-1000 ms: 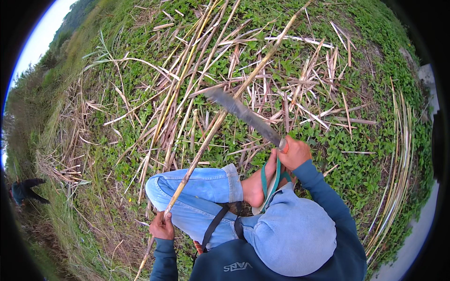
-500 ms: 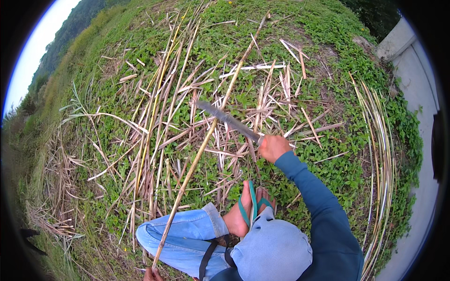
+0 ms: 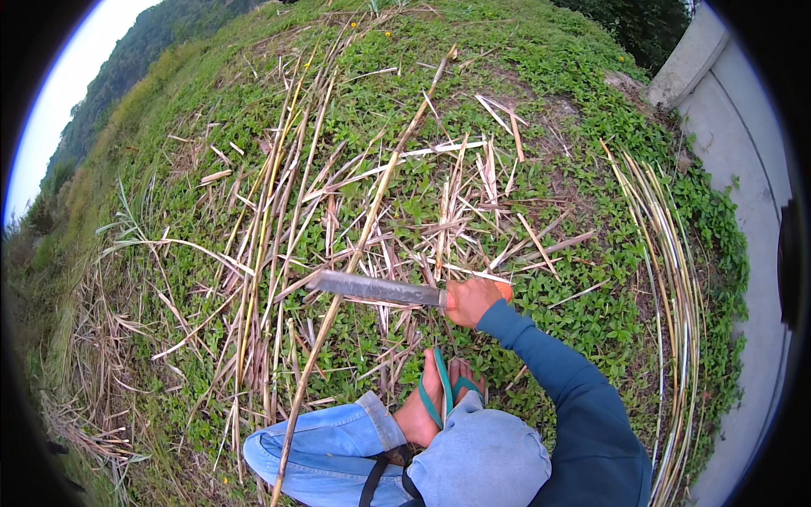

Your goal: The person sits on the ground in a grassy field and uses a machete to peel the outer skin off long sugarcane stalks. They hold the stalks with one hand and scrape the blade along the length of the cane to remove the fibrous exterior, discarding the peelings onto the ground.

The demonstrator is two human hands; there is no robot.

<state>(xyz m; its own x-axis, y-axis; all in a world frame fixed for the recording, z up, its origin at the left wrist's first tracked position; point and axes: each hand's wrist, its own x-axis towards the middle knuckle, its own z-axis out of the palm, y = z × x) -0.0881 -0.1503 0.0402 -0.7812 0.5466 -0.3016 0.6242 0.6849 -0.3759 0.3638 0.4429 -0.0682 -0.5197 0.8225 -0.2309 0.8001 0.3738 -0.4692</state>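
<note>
My right hand [image 3: 473, 302] is closed round the orange handle of a machete [image 3: 380, 289]. The broad grey blade points left and lies across a long pale cane stalk [image 3: 378, 196]; whether it touches the stalk is hard to tell. This stalk slants from the far middle down over my bent left leg [image 3: 312, 435] and out at the lower edge. My left hand is out of view. Beneath the blade, short split pieces of dry husk [image 3: 448, 221] are strewn on the green ground cover.
Several long yellowish stalks [image 3: 274, 182] lie to the left. A bundle of thin stalks [image 3: 676, 287] rests along the right, beside a pale concrete wall [image 3: 731, 127]. My feet in green flip-flops [image 3: 431, 393] are just below the machete. Dry grass [image 3: 93, 338] heaps at the far left.
The machete has swung down toward me, its blade turning from slanted to nearly level across the stalk. My left hand, earlier gripping the stalk's near end, has left the view.
</note>
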